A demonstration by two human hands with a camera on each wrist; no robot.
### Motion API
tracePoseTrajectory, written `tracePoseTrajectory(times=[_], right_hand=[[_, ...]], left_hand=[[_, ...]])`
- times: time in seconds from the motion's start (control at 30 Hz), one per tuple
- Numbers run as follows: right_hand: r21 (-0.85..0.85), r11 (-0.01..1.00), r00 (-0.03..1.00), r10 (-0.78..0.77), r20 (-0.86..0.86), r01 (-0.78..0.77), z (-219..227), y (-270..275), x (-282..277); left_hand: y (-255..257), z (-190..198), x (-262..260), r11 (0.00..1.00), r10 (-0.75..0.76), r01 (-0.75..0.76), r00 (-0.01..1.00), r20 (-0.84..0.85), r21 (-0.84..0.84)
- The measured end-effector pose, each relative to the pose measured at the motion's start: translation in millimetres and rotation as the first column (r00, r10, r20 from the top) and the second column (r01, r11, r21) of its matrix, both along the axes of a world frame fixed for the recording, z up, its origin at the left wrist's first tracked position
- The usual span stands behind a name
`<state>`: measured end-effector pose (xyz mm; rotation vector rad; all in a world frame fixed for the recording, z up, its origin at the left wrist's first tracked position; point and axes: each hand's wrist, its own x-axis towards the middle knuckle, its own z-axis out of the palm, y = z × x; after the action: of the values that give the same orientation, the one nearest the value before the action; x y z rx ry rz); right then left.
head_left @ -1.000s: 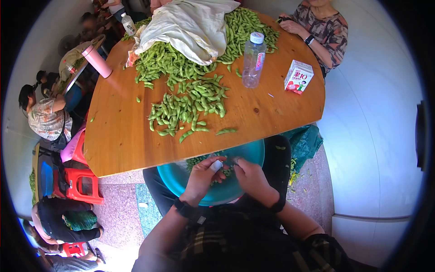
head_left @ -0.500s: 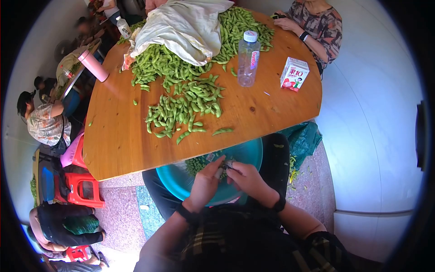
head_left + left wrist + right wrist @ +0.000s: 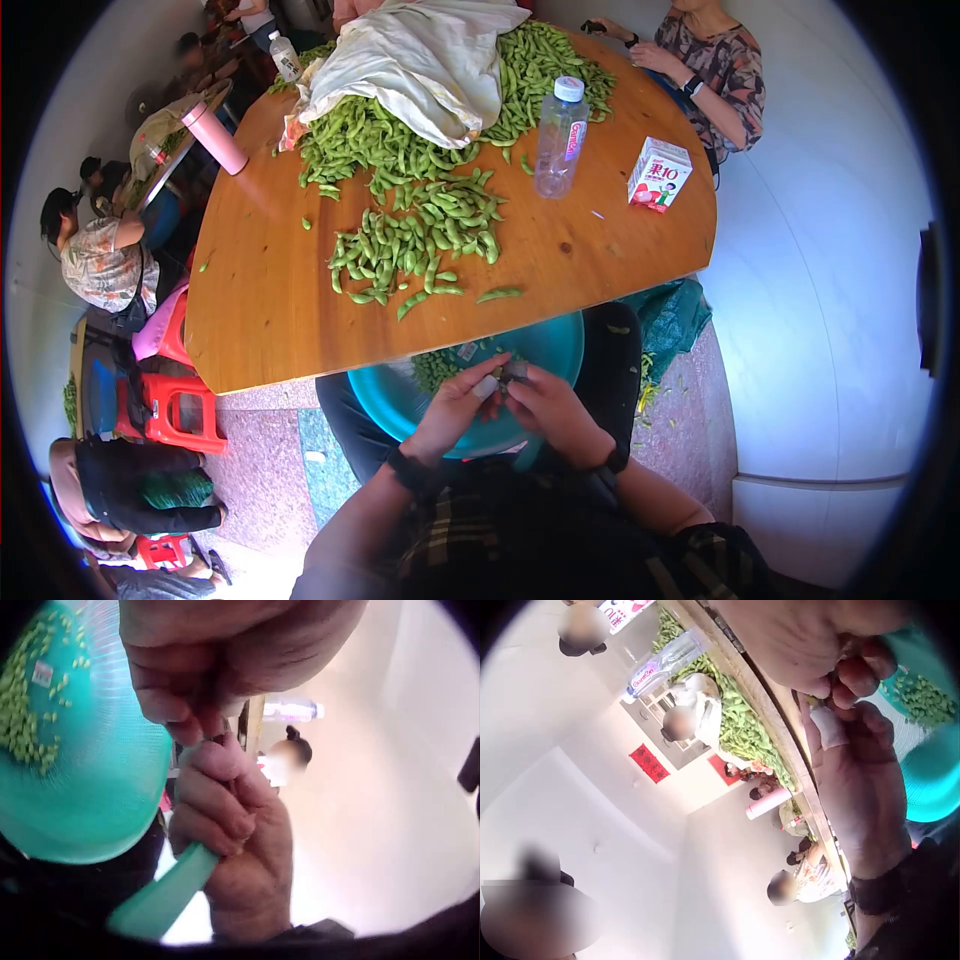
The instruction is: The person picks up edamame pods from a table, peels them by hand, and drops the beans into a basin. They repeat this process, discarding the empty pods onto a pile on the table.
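Note:
Over a teal basin (image 3: 565,350) on the person's lap, the two hands meet at the fingertips. The left hand (image 3: 450,405), its thumb wrapped in white tape (image 3: 829,726), pinches a small yellow-green bean pod (image 3: 814,700), mostly hidden by fingers. Facing it is the right hand (image 3: 555,405), with a grey covering on its thumb. Its lower fingers curl round a teal handle (image 3: 169,892), seen in the left wrist view; the tool's working end is hidden between the hands. Shelled green beans (image 3: 432,370) lie in the basin beside a small white label.
The wooden table (image 3: 270,320) edge runs just beyond the basin. On it are heaped pods (image 3: 415,235), a white cloth (image 3: 410,70), a clear bottle (image 3: 557,145), a juice box (image 3: 660,175) and a pink tumbler (image 3: 215,138). Another person (image 3: 715,80) sits at the far right.
The hands, slightly apart a second ago, have come together at the fingertips over the basin. At the far right, the other person's hands have moved apart.

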<state>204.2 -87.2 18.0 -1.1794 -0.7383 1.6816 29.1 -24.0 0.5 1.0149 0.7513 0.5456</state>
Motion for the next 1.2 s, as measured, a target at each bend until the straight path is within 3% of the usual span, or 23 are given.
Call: tracePoseTrajectory(times=[0.03,0.07,0.1,0.13,0.2,0.33,0.4,0.43,0.47,0.5,0.53,0.6,0.73,0.8,0.93,1.0,1.03,1.1,1.13,1.2], right_hand=[[-0.002,1.0,1.0,0.0,0.001,0.0,0.1,-0.3,1.0],[0.0,1.0,0.999,-0.001,0.054,0.001,0.6,-0.1,2.3],[0.003,1.0,0.994,-0.001,0.107,0.001,1.5,0.7,3.4],[0.004,1.0,0.994,-0.002,0.11,0.002,1.3,1.9,3.6],[0.099,0.995,0.958,-0.018,0.286,-0.011,-2.0,1.2,2.2],[0.132,0.99,0.934,-0.009,0.357,-0.041,-2.3,3.8,3.8],[0.103,0.993,0.948,0.027,0.317,-0.063,-0.2,5.5,5.9],[0.104,0.993,0.948,0.028,0.316,-0.064,0.1,6.2,6.4],[0.117,0.99,0.942,0.03,0.335,-0.073,-0.1,6.8,7.3],[0.131,0.988,0.935,0.031,0.354,-0.082,-0.9,7.1,7.9],[0.131,0.988,0.935,0.031,0.354,-0.082,-4.5,7.4,7.3],[0.38,0.92,0.836,-0.134,0.532,-0.095,-12.0,9.2,3.6],[0.41,0.908,0.801,-0.181,0.57,-0.086,-4.5,12.1,0.1],[0.435,0.894,0.754,-0.212,0.622,-0.108,-3.6,11.6,0.4],[0.431,0.896,0.738,-0.221,0.638,-0.104,-13.3,11.1,-5.4],[0.468,0.879,0.73,-0.262,0.632,-0.089,-16.6,11.6,-7.5],[0.47,0.878,0.731,-0.264,0.629,-0.088,-18.2,11.8,-7.5],[0.46,0.886,0.73,-0.28,0.624,-0.054,-20.0,12.7,-7.2],[0.467,0.883,0.731,-0.284,0.62,-0.054,-17.2,13.3,-6.5],[0.54,0.838,0.683,-0.44,0.583,0.08,-7.1,13.9,-2.4]], left_hand=[[0.8,-4.2,1.2,1.0,0.0,0.0,1.0,0.001,-0.002],[2.3,-9.3,3.5,0.851,0.075,0.046,0.975,-0.207,0.523],[4.2,-7.6,6.1,0.453,0.247,0.196,0.91,-0.334,0.869],[5.1,-4.4,6.9,0.452,0.246,0.194,0.911,-0.331,0.871],[2.0,4.7,6.5,0.371,0.311,0.341,0.83,-0.462,0.863],[2.8,8.5,3.4,0.422,0.237,0.341,0.853,-0.465,0.84],[2.7,4.5,0.7,0.699,0.086,0.181,0.939,-0.333,0.692],[2.8,5.4,-0.5,0.699,0.088,0.181,0.939,-0.334,0.692],[3.1,6.7,-1.0,0.886,0.017,0.09,0.974,-0.227,0.454],[3.2,7.8,-1.2,0.987,-0.015,0.031,0.995,-0.101,0.16],[4.0,9.2,-0.9,0.987,-0.015,0.031,0.995,-0.1,0.16],[6.4,12.5,-0.2,1.0,-0.027,0.026,0.998,-0.05,-0.015],[4.6,12.4,6.7,1.0,-0.004,0.002,0.998,-0.07,-0.023],[2.8,9.2,11.0,0.96,0.037,0.02,0.979,-0.199,0.28],[1.7,-3.2,14.6,0.945,0.116,-0.046,0.973,-0.201,0.325],[3.0,-2.3,18.0,0.983,0.15,-0.128,0.975,-0.164,0.134],[4.8,-1.0,17.3,0.982,0.15,-0.128,0.975,-0.166,0.136],[9.9,2.7,12.9,0.974,0.1,-0.115,0.991,-0.088,-0.197],[11.4,-1.3,10.4,0.975,0.101,-0.117,0.991,-0.089,-0.189],[11.4,-21.6,1.6,0.992,0.025,0.009,0.965,-0.262,0.128]])
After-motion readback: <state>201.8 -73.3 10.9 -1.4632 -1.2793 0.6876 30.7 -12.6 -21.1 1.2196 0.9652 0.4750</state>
